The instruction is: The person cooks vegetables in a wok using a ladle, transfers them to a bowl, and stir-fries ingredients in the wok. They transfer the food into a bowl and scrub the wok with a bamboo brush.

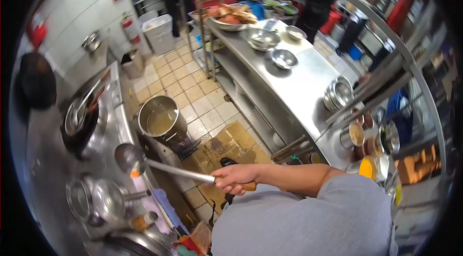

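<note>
A cook's right hand [235, 180] curls around the wooden grip of a long-handled ladle [129, 158] in a busy restaurant kitchen, the ladle's bowl reaching over the edge of a steel range [119, 104]. The left hand is out of the frame, so its state cannot be told. With the bowl at the far end of the handle and only 1 hand seen on it, a loosened grip or a twist of the wrist could swing it into the strainers [108, 200] nearby.

Underfoot, stained cardboard [226, 147] covers part of the tile (the dark patches look wet) and could slide beneath a shoe. A deep metal pot [182, 123], uncovered and low beside the range, holds cloudy yellowish liquid [160, 120]; a bump from a foot could slop it onto the floor, and drips or a dropped utensil could land in it.

Across the aisle, a broad bowl [226, 27] is heaped with reddish and tan food, too distant to identify. Metal bowls [284, 59] sit on the steel counter [308, 77]. At right, 1 canister [357, 134] shows tan contents and another container [367, 168] something bright yellow.
</note>
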Demonstrator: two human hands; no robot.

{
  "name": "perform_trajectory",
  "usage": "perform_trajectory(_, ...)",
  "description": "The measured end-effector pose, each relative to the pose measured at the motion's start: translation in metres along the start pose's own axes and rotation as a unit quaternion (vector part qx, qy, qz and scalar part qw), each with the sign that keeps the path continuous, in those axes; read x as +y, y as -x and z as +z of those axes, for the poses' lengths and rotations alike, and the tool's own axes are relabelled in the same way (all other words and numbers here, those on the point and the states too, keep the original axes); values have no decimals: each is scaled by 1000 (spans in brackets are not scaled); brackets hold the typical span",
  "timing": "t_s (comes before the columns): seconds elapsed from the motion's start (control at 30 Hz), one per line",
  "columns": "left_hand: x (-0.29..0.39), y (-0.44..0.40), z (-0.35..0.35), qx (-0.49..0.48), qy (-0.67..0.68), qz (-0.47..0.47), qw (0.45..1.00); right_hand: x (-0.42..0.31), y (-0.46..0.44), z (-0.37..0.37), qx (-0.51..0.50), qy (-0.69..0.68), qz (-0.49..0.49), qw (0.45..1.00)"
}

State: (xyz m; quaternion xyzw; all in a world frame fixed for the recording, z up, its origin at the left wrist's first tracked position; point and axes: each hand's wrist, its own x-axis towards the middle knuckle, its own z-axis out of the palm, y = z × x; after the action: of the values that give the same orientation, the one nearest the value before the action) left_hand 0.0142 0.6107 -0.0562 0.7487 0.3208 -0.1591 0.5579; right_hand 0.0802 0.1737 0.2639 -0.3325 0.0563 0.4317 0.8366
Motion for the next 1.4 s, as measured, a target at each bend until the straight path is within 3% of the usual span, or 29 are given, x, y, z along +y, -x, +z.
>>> perform_trajectory(0.13, 25, -9, 49, -121, -101, -1, 987, -5, 59, -35, 91, -59, -120, 987)
perform_trajectory(0.2, 22, -16, 66, -176, -164, 14, 971, -11, 83, -55, 117, -124, -228, 959)
perform_trajectory(0.43, 16, -72, 137, -284, -262, 95, 917, -67, 180, -100, 238, -154, -377, 882)
perform_trajectory(0.53, 101, -12, 189, -280, -265, 120, 915, -81, 221, -130, 213, -180, -426, 861)
perform_trajectory(0.57, 119, -1, 213, -282, -160, -18, 946, -84, 235, -137, 215, -182, -435, 855)
perform_trajectory(0.67, 183, 42, 264, -307, -235, -10, 922, -91, 268, -158, 221, -211, -463, 832)
perform_trajectory(0.77, 196, 30, 293, -307, -311, 41, 898, -99, 289, -171, 272, -209, -485, 805)
perform_trajectory(0.97, 200, -47, 326, -346, -262, -19, 901, -108, 309, -229, 388, -181, -481, 765)
perform_trajectory(1.03, 219, -52, 335, -371, -466, 132, 792, -112, 308, -249, 420, -178, -480, 749)
perform_trajectory(1.13, 211, -112, 361, -408, -381, 104, 823, -121, 308, -274, 416, -191, -497, 737)
perform_trajectory(1.17, 222, -104, 361, -396, -424, 175, 796, -126, 307, -281, 433, -194, -494, 729)
perform_trajectory(1.23, 234, -127, 376, -409, -181, -17, 894, -132, 311, -299, 473, -152, -471, 729)
perform_trajectory(1.3, 235, -110, 383, -324, -294, 102, 893, -132, 308, -324, 527, -85, -447, 718)
perform_trajectory(1.33, 240, -108, 385, -355, -298, 140, 875, -130, 309, -335, 543, -59, -442, 712)
perform_trajectory(1.4, 265, -57, 384, -362, -265, 115, 886, -139, 310, -319, 554, -58, -442, 703)
